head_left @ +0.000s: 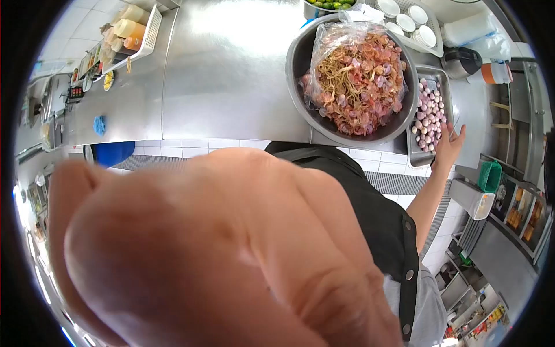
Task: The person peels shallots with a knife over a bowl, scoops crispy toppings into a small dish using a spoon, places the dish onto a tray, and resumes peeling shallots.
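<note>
My left hand (pixel 231 243) is very close to the camera and fills the lower left of the view, blurred. How its fingers close is hard to make out, and I see nothing in it. At the right, my right hand (pixel 447 151) is over the right edge of a metal tray (pixel 417 160), its fingers apart. A thin light line shows by its fingertips, too small to name. Peeled shallots (pixel 429 115) lie in the tray beside the hand. Left of the tray, a large metal bowl (pixel 296 95) holds shallot skins and dry stems (pixel 361 87) in clear plastic.
The steel counter (pixel 231 75) runs across the top. Stacked white cups (pixel 425 36) stand in a basket at the back right, near a dark jug (pixel 462 61). Green limes (pixel 329 4) sit behind the bowl. A bottle basket (pixel 151 34) and blue cloth (pixel 99 125) are at left.
</note>
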`<state>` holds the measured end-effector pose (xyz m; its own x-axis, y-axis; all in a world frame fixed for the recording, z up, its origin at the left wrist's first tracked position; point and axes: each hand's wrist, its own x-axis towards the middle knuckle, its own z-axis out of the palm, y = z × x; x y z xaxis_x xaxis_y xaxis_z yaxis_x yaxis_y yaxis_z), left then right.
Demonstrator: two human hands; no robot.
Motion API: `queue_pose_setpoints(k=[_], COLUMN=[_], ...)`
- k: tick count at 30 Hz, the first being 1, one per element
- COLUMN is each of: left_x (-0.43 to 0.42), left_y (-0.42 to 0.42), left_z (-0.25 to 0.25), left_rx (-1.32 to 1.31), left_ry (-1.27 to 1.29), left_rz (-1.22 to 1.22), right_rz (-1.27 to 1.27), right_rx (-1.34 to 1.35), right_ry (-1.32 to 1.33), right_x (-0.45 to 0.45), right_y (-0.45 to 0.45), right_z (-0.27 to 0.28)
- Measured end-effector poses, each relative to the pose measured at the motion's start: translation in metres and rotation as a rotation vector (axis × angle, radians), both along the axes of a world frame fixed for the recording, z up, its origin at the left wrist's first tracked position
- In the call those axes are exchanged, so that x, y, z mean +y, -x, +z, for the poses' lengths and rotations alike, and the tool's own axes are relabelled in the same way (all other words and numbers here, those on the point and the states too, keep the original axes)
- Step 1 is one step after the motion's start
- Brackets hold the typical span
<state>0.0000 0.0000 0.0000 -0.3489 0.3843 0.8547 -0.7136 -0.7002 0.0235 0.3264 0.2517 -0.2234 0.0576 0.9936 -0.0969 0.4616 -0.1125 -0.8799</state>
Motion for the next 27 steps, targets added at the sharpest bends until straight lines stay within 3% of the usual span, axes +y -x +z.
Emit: queue_pose_setpoints(k=[9,11,15,17,19,20,22,23,24,25,27], left_x=[0.000,-0.006,-0.003,-0.009,0.015,0.021,0.043,0.055,0.063,0.072,0.078], left_y=[0.002,0.006,0.009,0.021,-0.003,0.002,0.022,0.025,0.034,0.039,0.046], left_z=[-0.003,-0.005,-0.008,-0.011,-0.022,-0.040,-0.096,-0.115,-0.134,-0.171,-0.222], left_rx=[-0.030,0.057,0.068,0.209,0.012,0.013,0.370,0.397,0.588,0.870,0.996], left_ry=[0.137,0.231,0.185,0.253,0.246,0.247,0.599,0.830,1.225,1.532,1.571], left_rz=[0.051,0.083,0.059,-0.054,0.199,0.198,0.850,0.795,0.729,0.777,0.745], right_rz=[-0.027,0.037,0.079,0.135,0.234,0.298,0.478,0.612,0.812,0.907,1.021], right_rx=[-0.082,-0.133,-0.078,-0.171,-0.193,-0.167,-0.105,0.004,0.084,0.034,0.079], right_ry=[-0.105,-0.164,-0.165,-0.225,-0.297,-0.290,-0.104,-0.016,-0.121,-0.062,-0.038], right_x=[0.003,0.008,-0.003,-0.006,-0.022,-0.036,-0.058,-0.075,-0.080,-0.090,-0.103], right_y=[0.013,0.005,0.027,0.034,0.057,0.075,0.105,0.122,0.134,0.145,0.171], right_z=[0.017,0.002,0.003,0.000,0.006,0.020,0.030,0.044,0.033,0.034,0.032])
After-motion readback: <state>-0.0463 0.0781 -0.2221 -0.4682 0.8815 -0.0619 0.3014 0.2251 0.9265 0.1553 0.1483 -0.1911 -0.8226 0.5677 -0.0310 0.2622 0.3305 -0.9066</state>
